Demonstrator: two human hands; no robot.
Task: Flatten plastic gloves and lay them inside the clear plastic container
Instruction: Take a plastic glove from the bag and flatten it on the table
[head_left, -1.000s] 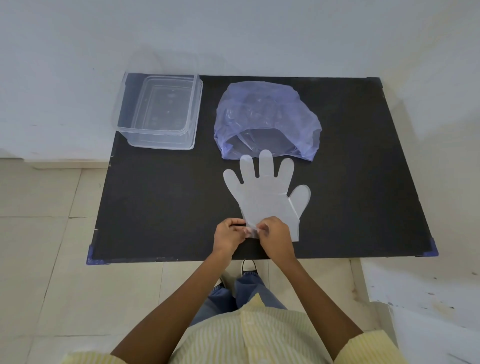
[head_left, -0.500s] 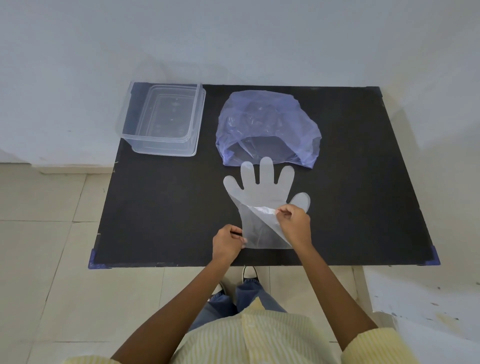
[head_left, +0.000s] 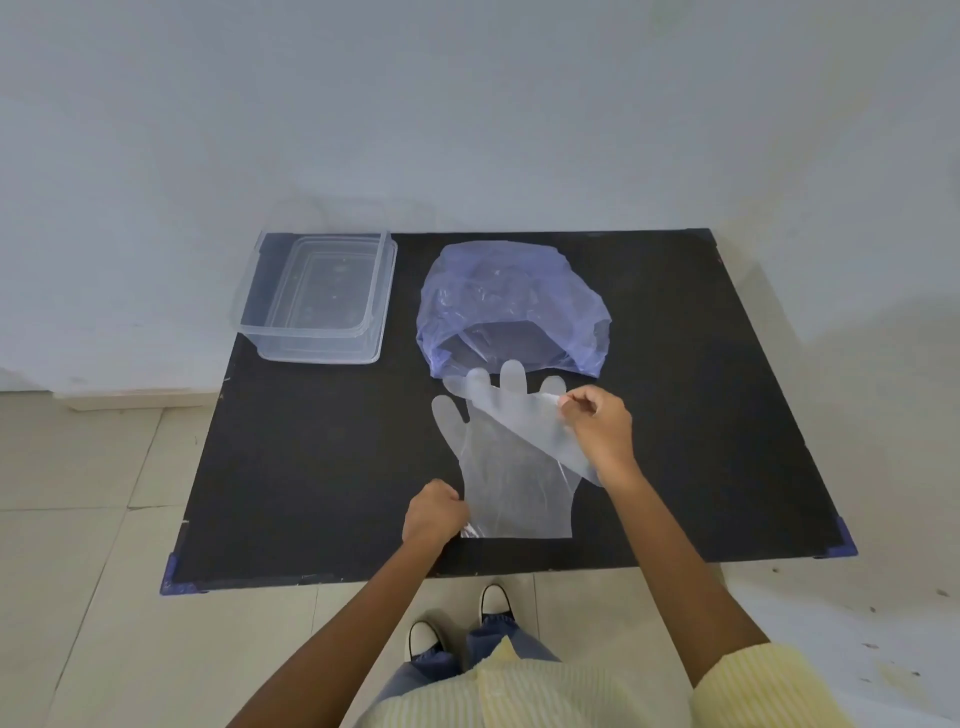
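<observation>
**Peeling one thin glove away from the layer beneath**

At the lower centre of the frame a clear plastic glove (head_left: 509, 493) lies flat on the black tabletop (head_left: 322, 467), fingers pointing toward the wall. The left grip (head_left: 434, 514) is clenched on the cuff's left corner, pinning it, probably so the film cannot slide or lift. The right grip (head_left: 597, 426) pinches the edge of an upper layer (head_left: 524, 415) and holds it raised and folded back diagonally toward the right. Whether that layer is a second glove or this one's top sheet cannot be told.

The clear plastic container (head_left: 317, 345) stands open at the upper left, well apart from the glove, with nothing visible inside. A crumpled blue plastic bag (head_left: 511, 291) sits just beyond the glove's fingertips, its mouth facing the person.
</observation>
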